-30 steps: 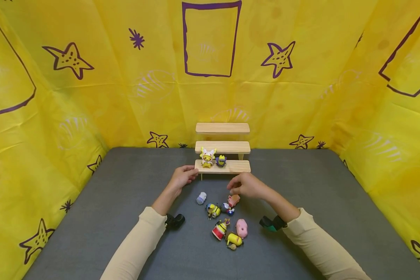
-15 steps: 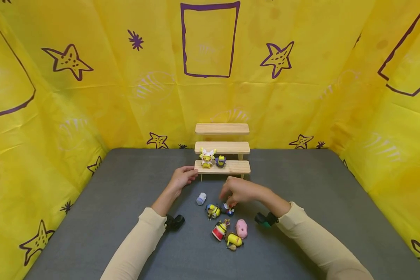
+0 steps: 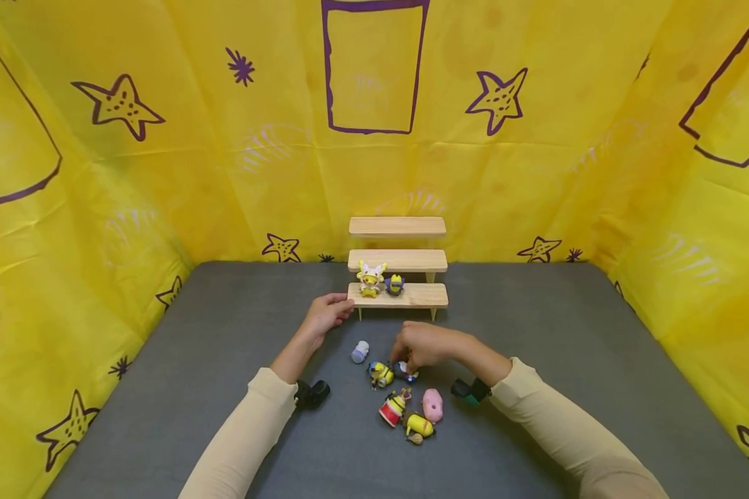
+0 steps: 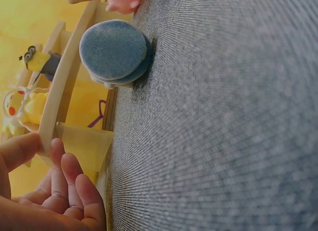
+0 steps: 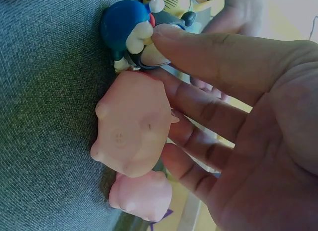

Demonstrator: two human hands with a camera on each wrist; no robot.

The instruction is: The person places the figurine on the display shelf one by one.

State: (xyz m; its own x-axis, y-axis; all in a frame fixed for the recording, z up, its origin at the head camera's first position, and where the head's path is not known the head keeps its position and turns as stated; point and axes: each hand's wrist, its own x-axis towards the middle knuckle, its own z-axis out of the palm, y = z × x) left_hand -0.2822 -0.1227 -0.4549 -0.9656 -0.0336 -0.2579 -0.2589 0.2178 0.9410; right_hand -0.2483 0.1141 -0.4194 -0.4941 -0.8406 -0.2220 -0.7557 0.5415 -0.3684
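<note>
My left hand [image 3: 327, 315] pinches the left end of the wooden stepped shelf [image 3: 424, 296], thumb on top and forefinger beneath; the other fingers [image 4: 89, 196] are curled. My right hand [image 3: 429, 344] reaches down over a blue-and-white toy figure [image 5: 119, 25], gripping it between thumb and forefinger while it lies on the table. A pink pig figure [image 5: 131, 124] lies against the same fingers, hidden under the hand from above. On the lowest step stand a Pikachu figure [image 3: 369, 281] in a white hood and a caped Minion figure [image 3: 394, 285].
A small white-and-blue figure [image 3: 360, 352] lies left of the group. Nearer me lie a yellow-and-blue Minion [image 3: 381, 375], a red-robed Minion [image 3: 392, 409], a yellow figure [image 3: 419, 425] and another pink pig [image 3: 433, 405]. A yellow curtain [image 3: 256, 194] surrounds the grey table [image 3: 225, 346].
My right hand has moved left and down from beside the pink pig onto the blue-and-white figure, covering the pig. The left hand has stayed at the shelf's end.
</note>
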